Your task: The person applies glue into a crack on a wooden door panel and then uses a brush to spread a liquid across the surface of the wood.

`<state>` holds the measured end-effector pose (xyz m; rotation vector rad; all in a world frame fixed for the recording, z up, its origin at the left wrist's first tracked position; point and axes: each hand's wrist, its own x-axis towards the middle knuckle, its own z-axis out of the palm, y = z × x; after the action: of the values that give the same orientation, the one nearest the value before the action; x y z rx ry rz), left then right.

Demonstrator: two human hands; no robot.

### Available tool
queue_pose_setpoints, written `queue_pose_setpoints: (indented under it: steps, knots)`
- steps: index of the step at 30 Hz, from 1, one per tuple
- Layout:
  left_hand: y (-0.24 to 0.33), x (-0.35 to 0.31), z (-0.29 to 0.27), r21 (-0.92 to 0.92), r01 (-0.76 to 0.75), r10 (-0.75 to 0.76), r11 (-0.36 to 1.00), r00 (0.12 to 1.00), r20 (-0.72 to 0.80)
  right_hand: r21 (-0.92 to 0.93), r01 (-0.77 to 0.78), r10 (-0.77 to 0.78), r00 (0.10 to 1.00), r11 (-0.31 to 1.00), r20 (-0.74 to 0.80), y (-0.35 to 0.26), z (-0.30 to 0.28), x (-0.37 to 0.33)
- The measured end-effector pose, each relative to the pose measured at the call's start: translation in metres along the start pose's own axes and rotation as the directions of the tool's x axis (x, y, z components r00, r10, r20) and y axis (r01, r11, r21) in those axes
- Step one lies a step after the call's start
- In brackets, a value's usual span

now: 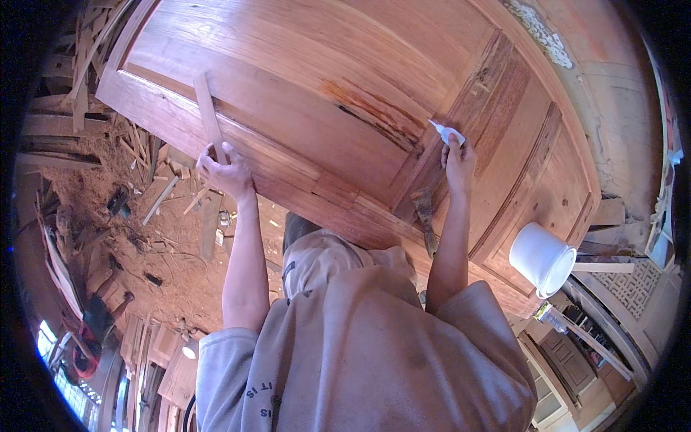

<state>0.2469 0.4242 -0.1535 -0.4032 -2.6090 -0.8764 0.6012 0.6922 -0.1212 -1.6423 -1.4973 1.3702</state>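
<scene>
A large panelled wooden door point(288, 108) lies before me, reddish brown, with a dark stained patch point(378, 111) in the grain of its middle panel. My left hand point(226, 173) grips the lower end of a thin flat wood strip point(207, 108) over the door's near left edge. In my right hand point(458, 160) is a small white bottle point(449, 135) with a pointed nozzle, tipped toward the stained patch. The nozzle's tip is near the crossing rail; whether anything comes out is too small to tell. Just left of my right forearm rests a scraper point(423, 216) on the door.
A white bucket point(540, 255) stands on the door's right part, with a clear bottle point(551, 317) beyond it. Sawdust and wood scraps point(173, 201) cover the floor at left. Stacked boards point(61, 137) lie at the far left. Another carved panel point(637, 291) leans at right.
</scene>
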Motion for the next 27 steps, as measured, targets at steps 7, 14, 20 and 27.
queue_pose_setpoints:
  steps: [7,14,20,27]
  knots:
    - [-0.002,0.001,0.001,0.022,-0.017,0.017,1.0,1.0,-0.008,-0.008,-0.012,0.012,1.0,1.0,-0.003,-0.003,0.0,-0.001]
    - [-0.002,0.0,0.001,-0.007,-0.004,0.004,1.0,1.0,-0.006,-0.057,0.022,-0.022,1.0,0.998,0.003,-0.009,0.003,-0.001]
    - [-0.004,0.0,0.003,0.002,-0.016,0.016,1.0,1.0,-0.008,0.0,-0.009,0.009,1.0,1.0,-0.02,-0.001,0.002,0.004]
    - [-0.004,0.0,0.004,-0.03,-0.003,0.003,1.0,1.0,-0.011,-0.058,0.031,-0.032,0.999,0.998,-0.022,0.008,0.005,0.008]
